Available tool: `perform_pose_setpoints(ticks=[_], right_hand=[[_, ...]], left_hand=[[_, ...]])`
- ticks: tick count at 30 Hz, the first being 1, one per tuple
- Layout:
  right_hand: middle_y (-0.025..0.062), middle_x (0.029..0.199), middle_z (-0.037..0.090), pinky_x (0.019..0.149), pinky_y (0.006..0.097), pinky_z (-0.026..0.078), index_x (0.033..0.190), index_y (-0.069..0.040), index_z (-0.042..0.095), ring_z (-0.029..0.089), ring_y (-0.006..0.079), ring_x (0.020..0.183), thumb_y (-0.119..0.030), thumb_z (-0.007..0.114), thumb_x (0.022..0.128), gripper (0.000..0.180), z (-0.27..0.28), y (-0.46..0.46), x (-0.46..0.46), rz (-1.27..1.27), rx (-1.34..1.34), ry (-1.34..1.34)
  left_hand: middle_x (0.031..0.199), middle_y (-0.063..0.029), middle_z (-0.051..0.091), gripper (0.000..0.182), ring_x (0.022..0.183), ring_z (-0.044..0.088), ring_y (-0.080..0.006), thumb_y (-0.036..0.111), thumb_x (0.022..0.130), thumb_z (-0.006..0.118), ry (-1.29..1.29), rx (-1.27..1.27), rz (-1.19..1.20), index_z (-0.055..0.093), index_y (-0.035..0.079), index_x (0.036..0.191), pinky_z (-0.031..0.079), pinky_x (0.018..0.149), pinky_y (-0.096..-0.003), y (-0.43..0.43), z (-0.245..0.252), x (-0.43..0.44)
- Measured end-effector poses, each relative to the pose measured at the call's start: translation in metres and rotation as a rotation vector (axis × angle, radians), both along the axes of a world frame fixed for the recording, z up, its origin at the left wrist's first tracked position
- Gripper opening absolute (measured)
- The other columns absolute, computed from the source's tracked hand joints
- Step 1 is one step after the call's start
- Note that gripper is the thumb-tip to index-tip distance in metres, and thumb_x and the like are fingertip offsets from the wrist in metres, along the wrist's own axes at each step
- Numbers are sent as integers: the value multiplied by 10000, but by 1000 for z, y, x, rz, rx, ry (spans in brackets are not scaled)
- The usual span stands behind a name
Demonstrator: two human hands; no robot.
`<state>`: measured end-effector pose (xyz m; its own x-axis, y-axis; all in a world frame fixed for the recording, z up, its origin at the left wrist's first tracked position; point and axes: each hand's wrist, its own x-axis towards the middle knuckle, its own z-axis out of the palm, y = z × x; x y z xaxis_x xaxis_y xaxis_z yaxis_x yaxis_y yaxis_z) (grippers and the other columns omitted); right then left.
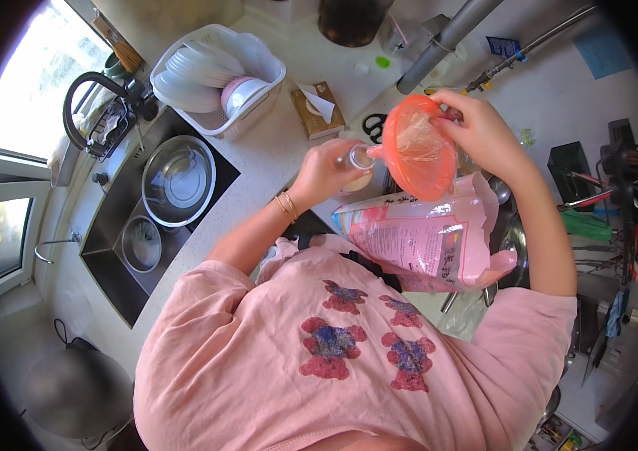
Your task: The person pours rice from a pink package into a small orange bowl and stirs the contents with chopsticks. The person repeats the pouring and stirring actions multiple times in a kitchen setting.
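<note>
A clear bottle (362,159) with a pale filling low in it is gripped by my left hand (322,175), its uncapped mouth turned up towards me. My right hand (474,127) pinches the rim of an orange plastic funnel (417,149), which is tipped on its side. The funnel's narrow spout (375,151) points left, right at the bottle's mouth; whether it touches the mouth I cannot tell. Beneath the funnel, close to my body, stands a large pink printed plastic bag (409,242) with its top cut open. Its contents are hidden from this angle.
Left is a sink (110,248) holding metal basins (179,180) under a black faucet (93,84). A white dish basket (262,107) with plates, a tissue box (319,110) and black-handled scissors (374,127) sit beyond my hands. A grey pipe (443,45) rises behind; utensils (601,259) hang right.
</note>
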<state>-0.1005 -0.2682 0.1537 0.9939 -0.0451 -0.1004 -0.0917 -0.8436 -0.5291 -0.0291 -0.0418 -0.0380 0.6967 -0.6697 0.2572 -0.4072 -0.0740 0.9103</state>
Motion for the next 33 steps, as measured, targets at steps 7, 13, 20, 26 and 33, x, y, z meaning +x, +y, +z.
perform_pose_setpoints(ticks=[7,13,20,26,33], right_hand=[[21,917,703,769,247,494,1169,-31,616,621,53,849,-78,625,976,199,26,-36,-16,-59,326,-188],[8,951,710,823,220,475,1221,-39,603,626,45,894,-88,629,982,245,47,-61,-2,-48,346,-457],[-58,721,563,527,212,322,1296,-72,616,431,26,584,-193,664,944,375,82,-155,-29,-446,53,-671],[-54,679,543,474,232,272,1290,-78,617,387,33,526,-274,687,921,424,86,-199,-85,-779,-70,-384],[-15,767,562,477,279,387,1055,-69,653,479,82,595,-216,709,812,289,53,-274,-136,-994,-64,-76]], left_hand=[[974,-76,728,427,843,612,-75,186,783,842,-40,-54,-23,699,7,1144,529,779,-299,-18,60,22],[971,-19,741,342,871,615,-45,140,833,809,7,-183,-96,711,-10,1124,535,800,-261,-51,121,61],[962,-33,739,285,850,643,-48,95,860,784,101,-467,-102,716,-50,1095,546,757,-228,-99,126,134],[960,-66,765,428,839,673,-66,229,791,863,-46,-276,197,726,-51,1084,540,750,-238,-123,77,210],[938,-57,773,454,834,694,-94,280,761,873,-106,-48,471,744,-25,1072,537,776,-251,-135,46,265]])
